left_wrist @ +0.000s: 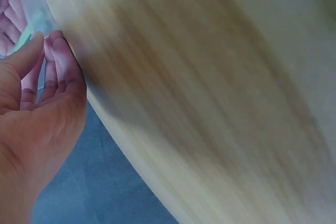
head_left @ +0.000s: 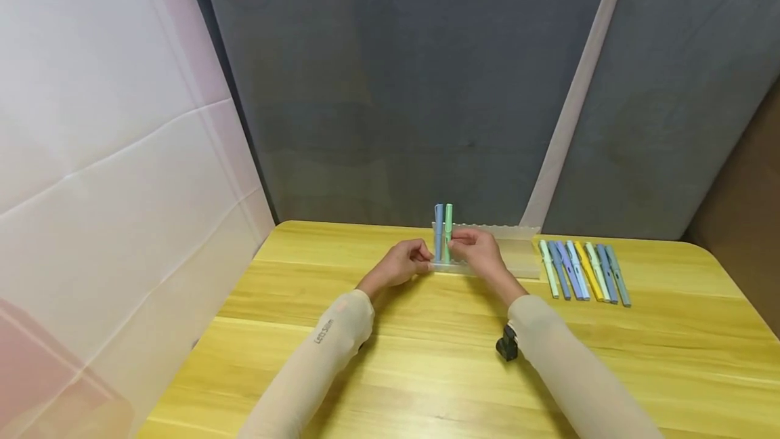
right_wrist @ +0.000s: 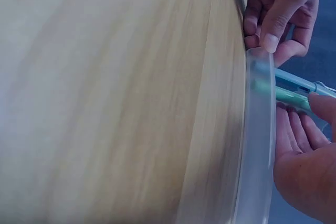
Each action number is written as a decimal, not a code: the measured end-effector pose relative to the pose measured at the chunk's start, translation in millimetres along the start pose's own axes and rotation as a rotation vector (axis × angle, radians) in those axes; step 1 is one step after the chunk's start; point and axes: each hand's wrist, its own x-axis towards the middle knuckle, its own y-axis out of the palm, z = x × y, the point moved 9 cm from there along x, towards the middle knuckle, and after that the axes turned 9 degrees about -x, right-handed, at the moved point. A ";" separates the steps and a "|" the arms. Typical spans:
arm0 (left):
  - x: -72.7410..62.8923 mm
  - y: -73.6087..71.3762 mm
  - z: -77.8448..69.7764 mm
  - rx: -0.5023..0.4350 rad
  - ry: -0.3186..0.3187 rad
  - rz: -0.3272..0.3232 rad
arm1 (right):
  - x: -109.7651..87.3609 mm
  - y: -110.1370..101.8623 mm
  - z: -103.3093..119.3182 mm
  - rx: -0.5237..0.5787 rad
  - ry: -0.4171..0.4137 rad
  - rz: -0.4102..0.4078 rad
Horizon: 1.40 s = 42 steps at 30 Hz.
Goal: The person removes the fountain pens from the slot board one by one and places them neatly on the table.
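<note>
A translucent pen holder (head_left: pixel 518 261) with a scalloped back edge stands near the far side of the table. My left hand (head_left: pixel 399 263) pinches its left end between thumb and fingers; the thumb lies at the front strip's corner (right_wrist: pixel 261 59). Upright in the holder, at its left end, is a blue pen (head_left: pixel 439 221). Just right of it stands a light green pen (head_left: pixel 449 214), its lower end behind the frosted front strip. My right hand (head_left: pixel 483 253) pinches this green pen between thumb and fingers partway up.
To the right of the holder, several pens (head_left: pixel 576 269) in green, blue, purple and yellow lie side by side on the wooden table (head_left: pixel 426 371). A dark grey curtain (head_left: pixel 396 87) hangs behind the table, and a white fabric wall (head_left: pixel 110 120) is at the left.
</note>
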 end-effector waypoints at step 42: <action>0.7 2.3 7.9 0.007 -0.005 0.025 | -54.0 -101.4 -31.5 -0.028 -0.118 0.076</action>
